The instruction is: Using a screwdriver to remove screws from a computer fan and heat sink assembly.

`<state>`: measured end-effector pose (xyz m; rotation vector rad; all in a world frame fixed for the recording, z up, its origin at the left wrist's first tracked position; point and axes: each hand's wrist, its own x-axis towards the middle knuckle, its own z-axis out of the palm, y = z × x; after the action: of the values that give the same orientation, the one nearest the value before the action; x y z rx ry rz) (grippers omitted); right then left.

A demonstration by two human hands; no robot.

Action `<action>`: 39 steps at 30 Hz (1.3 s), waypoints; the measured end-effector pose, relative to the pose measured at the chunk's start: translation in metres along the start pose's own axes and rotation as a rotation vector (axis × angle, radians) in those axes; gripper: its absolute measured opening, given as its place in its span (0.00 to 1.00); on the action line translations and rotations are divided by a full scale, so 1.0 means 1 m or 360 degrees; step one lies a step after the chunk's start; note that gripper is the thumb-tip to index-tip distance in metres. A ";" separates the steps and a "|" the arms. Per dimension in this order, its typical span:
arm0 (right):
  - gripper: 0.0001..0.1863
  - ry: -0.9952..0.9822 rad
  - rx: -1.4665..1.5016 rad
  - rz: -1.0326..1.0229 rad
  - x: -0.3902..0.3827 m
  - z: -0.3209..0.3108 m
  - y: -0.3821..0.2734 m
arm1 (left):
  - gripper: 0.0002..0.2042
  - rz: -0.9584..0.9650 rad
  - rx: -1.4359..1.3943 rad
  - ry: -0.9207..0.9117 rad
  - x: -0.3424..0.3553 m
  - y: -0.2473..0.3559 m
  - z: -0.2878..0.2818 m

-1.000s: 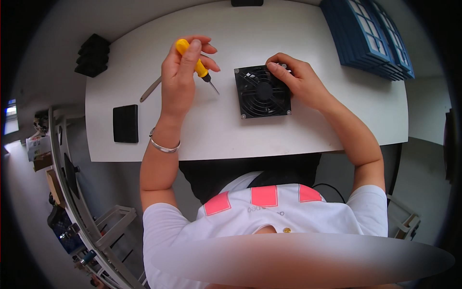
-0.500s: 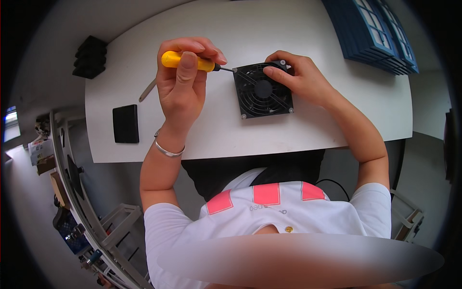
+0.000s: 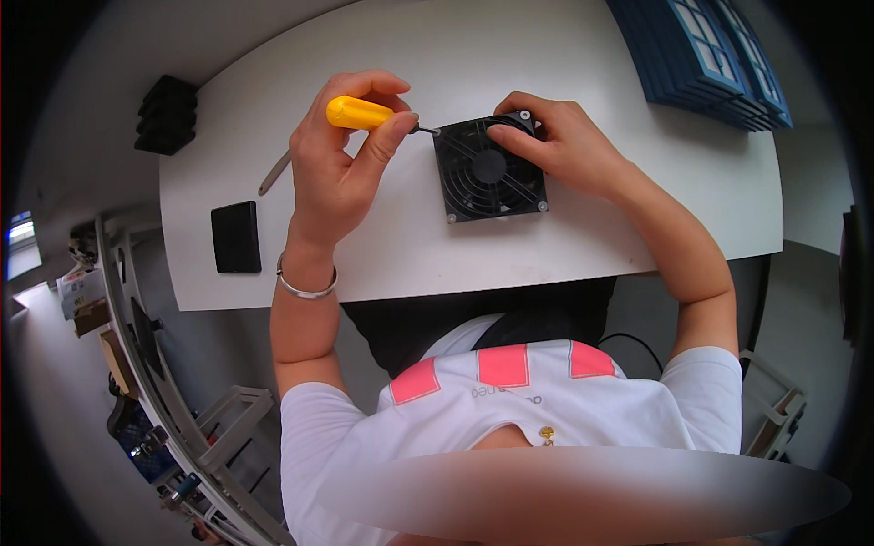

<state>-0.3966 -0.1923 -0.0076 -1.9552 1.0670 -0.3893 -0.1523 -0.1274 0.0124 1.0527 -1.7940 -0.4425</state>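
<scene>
My left hand is closed on a screwdriver with a yellow handle, thumb and fingers near the shaft end. Its dark shaft points right, and the tip meets the screw at the far left corner of a square black cooling fan. The fan has a round grille and a screw at each corner. My right hand grips the fan's far right side, with the thumb over the grille and the other fingers behind the frame. The fan's underside is hidden.
On the white table, a flat black case lies at the left. A thin grey tool lies partly behind my left hand. Stacked blue crates stand at the far right, and black stacked trays at the far left.
My left fingers have shifted along the screwdriver toward its shaft, and the handle has turned. The fan and my right hand have moved slightly left in view.
</scene>
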 end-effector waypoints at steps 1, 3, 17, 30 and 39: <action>0.22 -0.0012 -0.0003 -0.0015 0.001 0.000 0.002 | 0.13 0.0001 0.0000 -0.0008 0.001 0.002 0.001; 0.23 -0.0022 -0.0002 -0.0028 0.002 0.001 0.004 | 0.15 -0.0038 -0.0009 0.0184 0.003 0.005 0.002; 0.19 0.0054 -0.0081 -0.0090 0.002 0.005 0.005 | 0.10 0.0183 0.0777 -0.0461 0.057 0.045 -0.011; 0.19 0.0083 -0.0124 -0.0016 -0.001 0.005 0.000 | 0.11 -0.0288 0.1036 -0.0491 0.075 0.061 -0.006; 0.23 0.0019 -0.0398 -0.0015 -0.003 -0.001 -0.003 | 0.04 0.0328 0.0555 -0.0445 0.059 0.048 -0.011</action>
<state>-0.3974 -0.1892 -0.0044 -2.1805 1.1604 -0.2837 -0.1736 -0.1470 0.0840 1.0630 -2.2618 -0.1568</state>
